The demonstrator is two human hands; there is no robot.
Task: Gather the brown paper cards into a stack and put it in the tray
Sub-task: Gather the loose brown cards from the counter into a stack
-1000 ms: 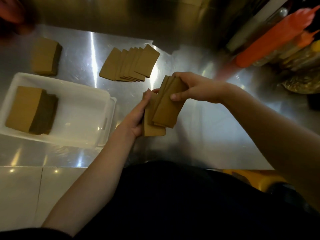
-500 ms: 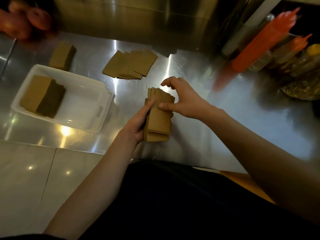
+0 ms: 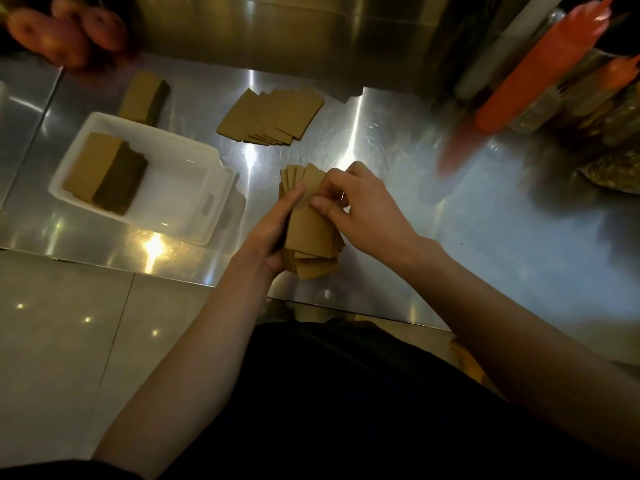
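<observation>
A loose bundle of brown paper cards (image 3: pixel 309 230) stands between both hands just above the steel counter, its top edges fanned. My left hand (image 3: pixel 273 233) presses its left side, thumb along the front. My right hand (image 3: pixel 356 209) grips the right edge with fingers curled over the top. A fanned row of more brown cards (image 3: pixel 272 116) lies flat farther back. The white tray (image 3: pixel 194 161) sits to the left and holds a thick card stack (image 3: pixel 104 173). Another card stack (image 3: pixel 143 97) rests behind the tray.
Orange squeeze bottles (image 3: pixel 540 64) and bagged goods (image 3: pixel 613 168) crowd the back right. Reddish round produce (image 3: pixel 69 32) lies at the back left. The counter's front edge (image 3: pixel 173 271) runs just below the tray, with tiled floor beneath.
The two handfuls of cards came together into one bundle. My right hand slid down from the top onto its right edge, and the bundle turned more upright.
</observation>
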